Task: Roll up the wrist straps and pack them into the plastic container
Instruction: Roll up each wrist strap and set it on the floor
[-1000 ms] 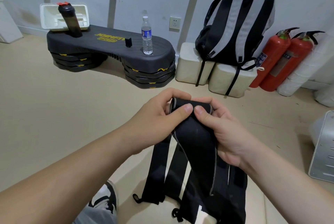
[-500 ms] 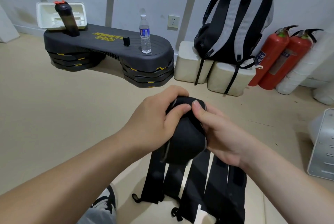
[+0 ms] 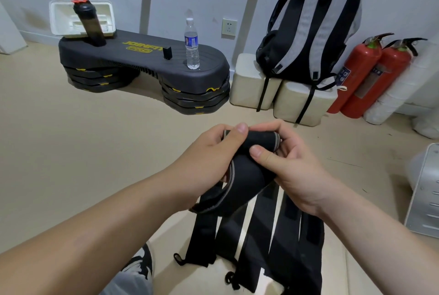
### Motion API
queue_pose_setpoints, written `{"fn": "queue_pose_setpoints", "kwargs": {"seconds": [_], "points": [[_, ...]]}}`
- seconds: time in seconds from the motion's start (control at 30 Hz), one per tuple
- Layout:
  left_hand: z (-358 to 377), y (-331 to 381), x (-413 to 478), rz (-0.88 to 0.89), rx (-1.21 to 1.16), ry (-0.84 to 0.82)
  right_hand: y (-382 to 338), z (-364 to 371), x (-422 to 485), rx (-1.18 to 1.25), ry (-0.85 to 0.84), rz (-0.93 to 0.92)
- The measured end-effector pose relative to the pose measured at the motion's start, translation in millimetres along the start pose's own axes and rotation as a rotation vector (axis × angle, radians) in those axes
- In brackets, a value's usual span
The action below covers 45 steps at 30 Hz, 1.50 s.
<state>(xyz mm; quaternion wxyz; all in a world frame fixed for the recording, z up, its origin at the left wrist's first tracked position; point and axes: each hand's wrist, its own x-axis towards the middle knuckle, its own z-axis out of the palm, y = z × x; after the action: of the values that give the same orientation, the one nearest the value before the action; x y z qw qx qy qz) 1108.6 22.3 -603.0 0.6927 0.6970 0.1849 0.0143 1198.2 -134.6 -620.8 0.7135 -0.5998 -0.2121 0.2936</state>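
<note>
A black wrist strap [image 3: 247, 175] with a grey edge is partly rolled between both hands at the frame's centre. My left hand [image 3: 209, 161] grips the roll's left side, thumb on top. My right hand [image 3: 292, 166] holds its right end, thumb pressed on the roll. The strap's loose tail curls down to the left. Several more black wrist straps [image 3: 261, 242] lie flat side by side on a pale surface below my hands. A white plastic container [image 3: 59, 18] leans on the wall at the far left, on the black step platform [image 3: 142, 57].
On the platform stand a black shaker bottle [image 3: 89, 24] and a clear water bottle [image 3: 191, 43]. A striped backpack [image 3: 311, 30] sits on white blocks [image 3: 251, 83]. Two red fire extinguishers [image 3: 365, 73] stand at the right. A grey metal panel [image 3: 425, 190] is at the right edge.
The roll has grown thicker and the hanging tail shorter. Both hands have turned the strap further, and the roll now lies more sideways between them.
</note>
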Motion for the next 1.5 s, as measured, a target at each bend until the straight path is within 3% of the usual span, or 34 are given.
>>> {"fn": "queue_pose_setpoints", "kwargs": {"seconds": [0.23, 0.43, 0.63, 0.7, 0.8, 0.9, 1.0, 1.13, 1.27, 1.37, 1.43, 1.5], "points": [[9, 4, -6, 0.079, 0.208, 0.159, -2, 14, -4, -0.036, 0.005, 0.115], [6, 1, -5, 0.209, 0.346, 0.118, -7, 15, -7, -0.061, 0.015, 0.191], [-4, 6, -7, 0.425, 0.454, 0.033, -11, 16, -2, 0.197, -0.036, 0.227], [-3, 6, -7, 0.385, 0.354, 0.033, -13, 15, -2, 0.223, -0.036, 0.187], [-1, 6, -6, 0.135, 0.070, 0.009, -9, 14, -3, 0.225, -0.023, 0.135], [-2, 2, -2, -0.016, 0.021, 0.018, -8, 14, -4, 0.099, -0.029, 0.046], [-2, -1, 2, -0.060, 0.023, 0.025, -7, 13, -4, -0.008, 0.002, -0.018], [-1, 3, 4, 0.096, 0.016, 0.036, -12, 10, -1, 0.112, 0.005, 0.097], [-3, 4, -1, 0.370, 0.320, 0.076, -19, 17, -5, 0.184, -0.149, 0.310], [-6, 1, 0, 0.600, 0.654, 0.075, -18, 18, -4, 0.240, -0.119, 0.359], [-7, -1, 1, 0.610, 0.650, 0.070, -17, 17, -2, 0.245, -0.049, 0.308], [-5, 0, -1, 0.437, 0.386, 0.054, -15, 15, -1, 0.227, 0.003, 0.221]]}}
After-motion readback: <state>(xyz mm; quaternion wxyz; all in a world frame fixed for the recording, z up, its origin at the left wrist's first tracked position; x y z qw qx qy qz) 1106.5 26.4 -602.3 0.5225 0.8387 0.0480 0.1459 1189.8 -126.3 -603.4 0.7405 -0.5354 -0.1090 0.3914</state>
